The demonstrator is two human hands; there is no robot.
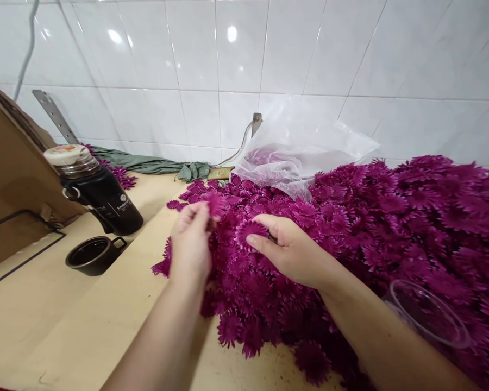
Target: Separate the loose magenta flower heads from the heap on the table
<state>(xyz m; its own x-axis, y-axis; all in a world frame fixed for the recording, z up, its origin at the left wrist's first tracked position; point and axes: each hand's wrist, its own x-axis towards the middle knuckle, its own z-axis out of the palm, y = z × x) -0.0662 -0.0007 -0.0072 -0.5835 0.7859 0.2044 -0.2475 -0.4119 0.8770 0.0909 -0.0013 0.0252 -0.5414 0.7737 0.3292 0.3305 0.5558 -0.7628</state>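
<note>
A big heap of purple fabric flower heads covers the right half of the wooden table. My left hand hovers over the heap's left edge, fingers pinched on one purple flower head held up at its fingertips. My right hand rests on the heap just to the right, thumb and fingers closed on another flower head. The two hands are close together, a few centimetres apart.
A black flask with a pale lid stands at the left, its black cup-shaped cap lying in front. Cardboard leans at far left. A clear plastic bag lies against the tiled wall. A clear plastic cup sits among the flowers at right.
</note>
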